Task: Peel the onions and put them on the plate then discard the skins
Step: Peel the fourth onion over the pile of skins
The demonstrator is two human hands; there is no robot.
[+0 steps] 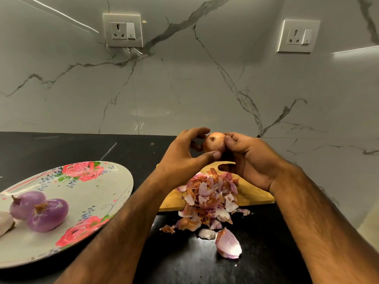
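An unpeeled onion (214,142) with brown skin is held in the air above the far end of the wooden cutting board (253,196). My left hand (185,154) cups it from the left with thumb under it. My right hand (248,158) grips it from the right with curled fingers. A heap of onion skins (209,198) lies on the board and spills onto the black counter. At the left, a flowered plate (98,189) carries two peeled purple onions (47,214) and part of a third at the frame's edge.
The black counter (61,148) runs back to a marble wall with two sockets (122,30). A large loose skin piece (229,243) lies on the counter near me. The counter ends at a wall corner on the right.
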